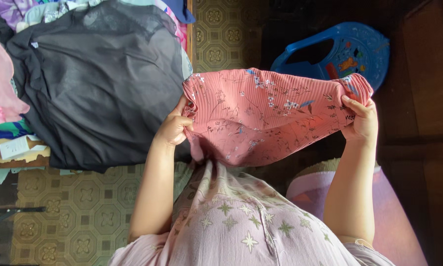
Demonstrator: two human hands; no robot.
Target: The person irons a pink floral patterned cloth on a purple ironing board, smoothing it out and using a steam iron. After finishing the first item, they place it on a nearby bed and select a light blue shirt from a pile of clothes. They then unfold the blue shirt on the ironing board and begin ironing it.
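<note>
Single head-worn camera, looking steeply down own chest, close on both raised hands; patterned floor [83, 207] lower left, blue plastic chair [340, 49] at top edge beyond.

You're holding a pink floral garment [271, 116], centre to upper right of the frame, stretched out flat btwn your two hands. Fabric is salmon pink, finely ribbed or crinkled, w/ a small print of thin dark twigs plus white and blue blossoms. Its top edge runs roughly level, from just right of frame centre-left to the upper right. Each end is bunched where it's gripped. The lower edge sags in a shallow curve, and a loose fold hangs down at lower left, touching the pale star-patterned cloth at bottom centre. Garment type can't be told.
</note>
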